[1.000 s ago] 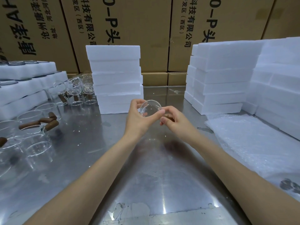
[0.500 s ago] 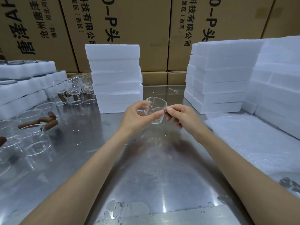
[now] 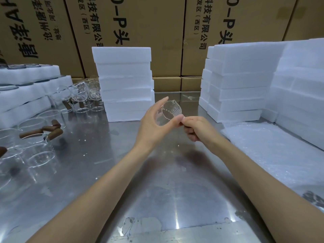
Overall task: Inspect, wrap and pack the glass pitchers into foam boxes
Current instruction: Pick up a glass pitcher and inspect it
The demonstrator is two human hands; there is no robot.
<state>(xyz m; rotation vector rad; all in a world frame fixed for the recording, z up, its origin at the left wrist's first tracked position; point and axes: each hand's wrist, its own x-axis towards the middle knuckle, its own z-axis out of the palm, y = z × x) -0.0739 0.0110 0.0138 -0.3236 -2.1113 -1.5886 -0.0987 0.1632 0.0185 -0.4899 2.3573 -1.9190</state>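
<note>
A small clear glass pitcher (image 3: 171, 111) is held up above the middle of the steel table (image 3: 157, 172), tilted on its side with its spout at the top. My left hand (image 3: 154, 127) cups its body between thumb and fingers. My right hand (image 3: 197, 128) is curled round the handle, which is hidden inside the fist. Several more glass pitchers with brown wooden handles (image 3: 35, 135) stand at the left. Stacks of white foam boxes stand behind the hands (image 3: 122, 85) and at the right (image 3: 236, 81).
Sheets of white bubble wrap (image 3: 273, 155) lie on the table at the right. Foam trays holding glassware (image 3: 26, 88) are stacked at the far left. Large cardboard cartons (image 3: 140, 32) form a wall behind the table.
The pitcher has been turned in my hands from upright half a second ago to lying on its side. Both hands stayed in roughly the same place above the table.
</note>
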